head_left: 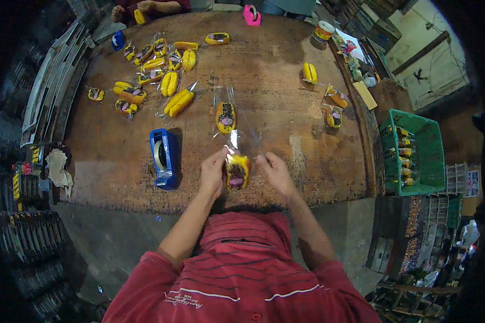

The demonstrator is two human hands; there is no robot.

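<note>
In front of me a yellow bun with a dark topping and a pinkish patch (237,173) sits in clear plastic near the table's front edge. My left hand (214,171) is closed at its left side, pinching the clear wrapper by its upper end. On the other side my right hand (275,173) has its fingers pressed together, a little apart from the bun; what they pinch is too thin to make out. Just beyond lies another topped bun (226,117) on clear film. A blue tape dispenser (165,160) stands left of my left hand.
Several wrapped buns (170,84) lie at the far left, a few more (333,116) at the right. A green crate (415,116) holding buns stands beyond the right edge. A pink tape dispenser (251,15) and another person's hands (148,6) are at the far side.
</note>
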